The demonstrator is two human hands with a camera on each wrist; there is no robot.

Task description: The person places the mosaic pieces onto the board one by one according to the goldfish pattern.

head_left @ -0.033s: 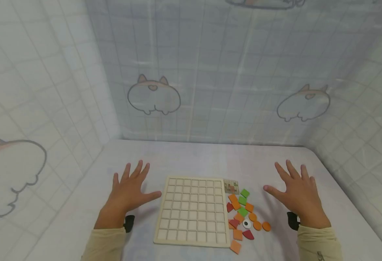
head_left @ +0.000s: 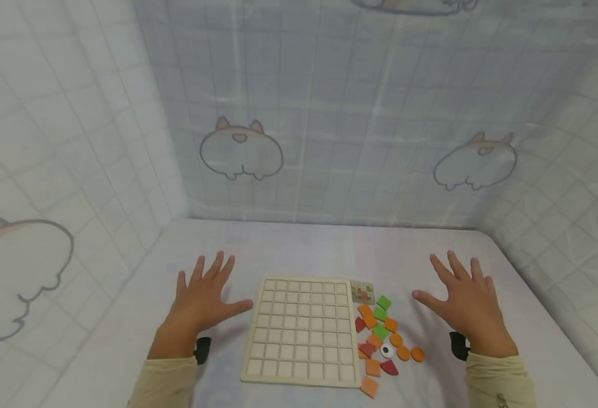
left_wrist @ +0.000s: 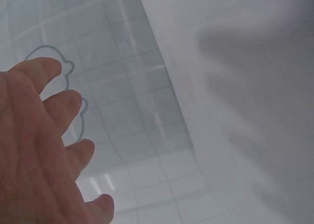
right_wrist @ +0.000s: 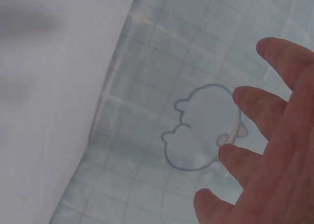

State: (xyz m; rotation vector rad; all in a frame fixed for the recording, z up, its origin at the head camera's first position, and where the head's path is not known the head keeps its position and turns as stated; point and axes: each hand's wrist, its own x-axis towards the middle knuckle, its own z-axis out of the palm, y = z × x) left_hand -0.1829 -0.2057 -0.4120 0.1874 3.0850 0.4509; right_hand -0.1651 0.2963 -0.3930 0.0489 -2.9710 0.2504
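A pale grid board [head_left: 304, 322] with square cells lies on the white table, its cells bare. My left hand [head_left: 200, 303] is spread just left of it, thumb pointing at the board's edge, holding nothing. Along the board's right side lie loose flat pieces: green squares [head_left: 380, 314], orange squares [head_left: 373, 368], orange discs [head_left: 403, 353], red wedges [head_left: 389, 368] and a white disc with a black dot [head_left: 387, 351]. A small patterned card [head_left: 363, 292] touches the board's upper right corner. Farther right, my right hand [head_left: 468, 306] is spread with nothing in it. Both wrist views show only fingers, table and wall sheet.
The white table [head_left: 309, 249] ends at a back wall sheet [head_left: 360, 170] printed with grid lines and cartoon animals. Similar sheets stand along the left and right sides. A dark strap piece [head_left: 203, 350] sits at the left wrist, and another [head_left: 459, 345] at the right.
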